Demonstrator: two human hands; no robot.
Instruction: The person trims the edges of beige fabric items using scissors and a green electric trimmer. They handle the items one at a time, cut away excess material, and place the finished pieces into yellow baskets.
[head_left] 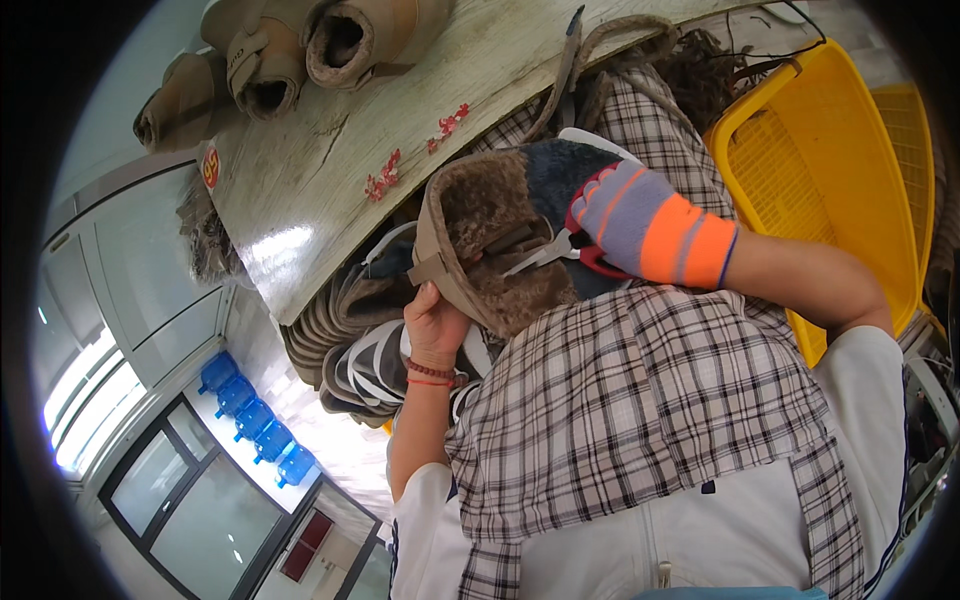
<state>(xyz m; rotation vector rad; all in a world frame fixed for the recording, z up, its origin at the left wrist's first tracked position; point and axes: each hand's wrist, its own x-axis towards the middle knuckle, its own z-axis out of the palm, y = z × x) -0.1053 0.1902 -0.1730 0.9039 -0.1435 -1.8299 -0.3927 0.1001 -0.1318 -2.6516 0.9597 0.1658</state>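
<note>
A tan, brown-fur-lined boot upper [480, 215], with a dark blue part on its right, lies over my lap with its inside facing up. Its tan edge and a small tab are pinched in my bare left hand [435, 325], which has red bracelets at the wrist. My right hand [655, 225], in a grey and orange knit glove, is closed round the red handles of scissors [545, 253]. The silver blades point left over the fur lining. Whether they touch the fur, I cannot tell.
Several fur-lined boots [345, 45] stand on the worn table [330, 165] ahead. Stacked boot uppers [320, 335] sit below its edge at left. Yellow plastic baskets [820, 160] stand at right. My plaid apron [620, 400] covers my lap. Blue water bottles [255, 420] line the far wall.
</note>
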